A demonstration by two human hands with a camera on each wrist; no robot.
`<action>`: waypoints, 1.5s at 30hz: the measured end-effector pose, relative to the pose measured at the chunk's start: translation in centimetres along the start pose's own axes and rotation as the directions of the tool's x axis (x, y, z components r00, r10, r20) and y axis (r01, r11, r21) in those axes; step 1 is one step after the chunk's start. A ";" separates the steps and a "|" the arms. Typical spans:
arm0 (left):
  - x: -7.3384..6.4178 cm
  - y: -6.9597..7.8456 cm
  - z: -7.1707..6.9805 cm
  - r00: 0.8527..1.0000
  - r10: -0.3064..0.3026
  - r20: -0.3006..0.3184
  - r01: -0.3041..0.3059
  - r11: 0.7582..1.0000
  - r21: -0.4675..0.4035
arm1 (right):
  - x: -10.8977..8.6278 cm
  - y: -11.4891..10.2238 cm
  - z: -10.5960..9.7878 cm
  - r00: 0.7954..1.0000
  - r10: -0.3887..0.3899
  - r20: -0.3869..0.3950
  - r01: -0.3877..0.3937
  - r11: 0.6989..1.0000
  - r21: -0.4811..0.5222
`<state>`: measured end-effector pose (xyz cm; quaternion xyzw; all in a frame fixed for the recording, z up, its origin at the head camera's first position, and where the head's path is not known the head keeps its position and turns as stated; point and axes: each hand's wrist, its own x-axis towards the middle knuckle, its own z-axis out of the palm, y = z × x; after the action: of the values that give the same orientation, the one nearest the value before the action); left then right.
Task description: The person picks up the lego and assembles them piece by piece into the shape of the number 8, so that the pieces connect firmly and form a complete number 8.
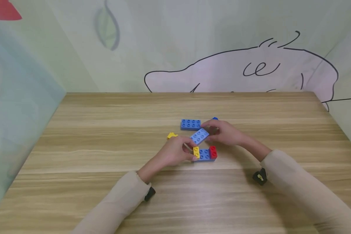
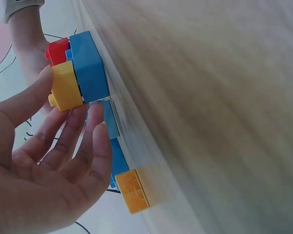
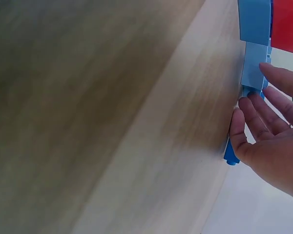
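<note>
Left hand (image 1: 175, 151), fingers pinching yellow brick (image 1: 196, 152), which sits opposite red brick (image 1: 213, 151) on blue base (image 1: 204, 155). Right hand (image 1: 227, 132), thumb and fingers gripping one end of pale-blue brick (image 1: 199, 136), askew just beyond base

Your head view faces forward and down from well above the table (image 1: 76, 130); your wrist views look low along its surface, close in, tipped sideways, both catching the red brick (image 2: 59, 51).
</note>
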<state>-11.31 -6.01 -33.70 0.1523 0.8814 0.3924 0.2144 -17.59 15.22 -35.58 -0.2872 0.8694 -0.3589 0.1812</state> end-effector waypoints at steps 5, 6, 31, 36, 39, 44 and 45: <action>0.0 0.0 0.0 1.000 0.002 0.000 -0.002 1.000 -0.001 | 0.0 -0.1 0.1 1.000 0.005 0.002 -0.005 1.000 0.008; 0.0 0.0 0.0 1.000 0.003 0.000 -0.003 1.000 -0.001 | -0.1 -0.1 0.1 1.000 0.011 0.002 -0.011 1.000 0.008; 0.1 0.0 0.2 1.000 -0.017 -0.008 0.017 1.000 0.006 | -2.7 1.2 -0.6 0.998 0.056 -0.034 -0.057 0.998 -0.027; 0.0 0.1 0.2 1.000 -0.006 -0.017 0.006 1.000 0.009 | -3.6 1.6 -1.0 0.998 0.021 -0.058 -0.023 0.999 -0.042; 0.0 0.2 0.2 1.000 -0.008 -0.020 0.008 1.000 0.013 | -4.2 1.4 -1.5 0.996 0.012 -0.086 -0.017 0.998 -0.053; 0.0 0.2 0.2 1.000 -0.008 -0.020 0.009 1.000 0.013 | -5.4 0.3 -2.5 0.991 -0.001 -0.130 -0.006 0.999 -0.053; 0.0 0.2 0.2 1.000 -0.006 -0.020 0.006 1.000 0.013 | -5.6 0.0 -2.7 0.991 -0.007 -0.134 0.000 0.999 -0.050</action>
<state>-11.17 -5.75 -33.66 0.1471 0.8864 0.3876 0.2059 -14.70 20.13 -33.20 -0.2683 0.8878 -0.3561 0.1146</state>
